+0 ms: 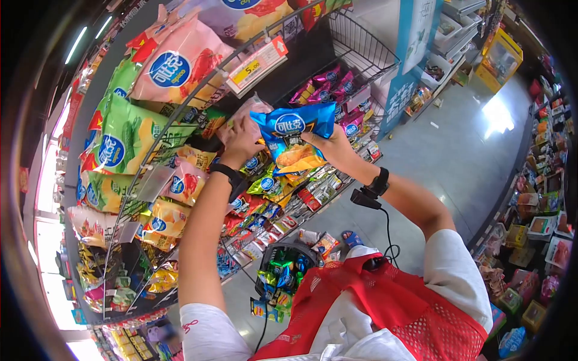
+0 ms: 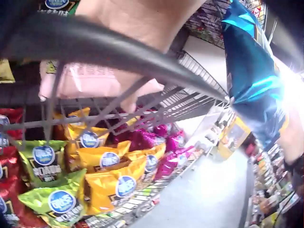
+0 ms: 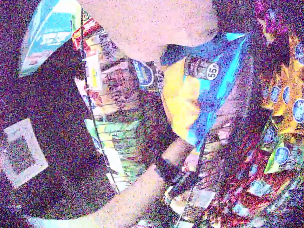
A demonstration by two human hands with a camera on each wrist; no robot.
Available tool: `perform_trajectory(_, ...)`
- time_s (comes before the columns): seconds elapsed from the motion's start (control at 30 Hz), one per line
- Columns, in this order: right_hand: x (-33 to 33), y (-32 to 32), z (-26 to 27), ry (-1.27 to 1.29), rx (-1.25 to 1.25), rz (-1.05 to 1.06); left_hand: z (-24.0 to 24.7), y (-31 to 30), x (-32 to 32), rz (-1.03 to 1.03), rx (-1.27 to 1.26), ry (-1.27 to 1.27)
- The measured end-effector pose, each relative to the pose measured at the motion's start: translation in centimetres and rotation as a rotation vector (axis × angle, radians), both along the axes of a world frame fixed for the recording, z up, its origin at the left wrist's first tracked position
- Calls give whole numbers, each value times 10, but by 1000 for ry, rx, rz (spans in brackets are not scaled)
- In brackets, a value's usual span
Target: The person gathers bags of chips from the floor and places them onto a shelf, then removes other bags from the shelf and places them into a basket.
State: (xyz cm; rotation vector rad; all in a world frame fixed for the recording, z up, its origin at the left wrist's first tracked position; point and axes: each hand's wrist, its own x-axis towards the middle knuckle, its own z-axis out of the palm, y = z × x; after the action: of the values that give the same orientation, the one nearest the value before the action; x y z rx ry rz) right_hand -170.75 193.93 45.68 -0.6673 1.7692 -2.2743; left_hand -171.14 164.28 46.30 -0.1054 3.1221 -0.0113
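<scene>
In the head view my right hand (image 1: 330,146) grips a blue chip bag (image 1: 293,126) by its side and holds it up in front of the wire snack shelves. The same bag hangs at the right of the left wrist view (image 2: 247,61) and shows blue and yellow in the grainy right wrist view (image 3: 199,95). My left hand (image 1: 241,139) is just left of it, fingers curled on a pink bag (image 1: 251,108) at the shelf's edge. In the left wrist view the pink bag (image 2: 80,80) lies behind the wire rim (image 2: 118,52), under the hand (image 2: 137,23).
Wire shelves (image 1: 361,51) hold green, pink, yellow and purple snack bags, with a price tag (image 1: 256,66) above. A basket (image 1: 283,271) with several snack packs stands on the floor below. The grey aisle floor (image 1: 457,150) runs off to the right, with more goods along the far side.
</scene>
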Motion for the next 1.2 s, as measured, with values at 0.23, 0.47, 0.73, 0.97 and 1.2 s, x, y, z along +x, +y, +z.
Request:
perform_trajectory(0.23,6,31,12,976,133,-201,-5,-21,-27,102,-229,-120)
perform_trajectory(0.47,17,40,29,1219,146,-203,35,-21,-18,136,-104,-85)
perform_trajectory(0.73,8,31,26,1211,148,-89,33,-106,10,-65,747,261)
perform_trajectory(0.97,10,16,20,1085,129,-39,6,-139,42,374,1420,298)
perform_trajectory(1.2,7,4,5,872,112,-83,12,-153,48,207,139,-10)
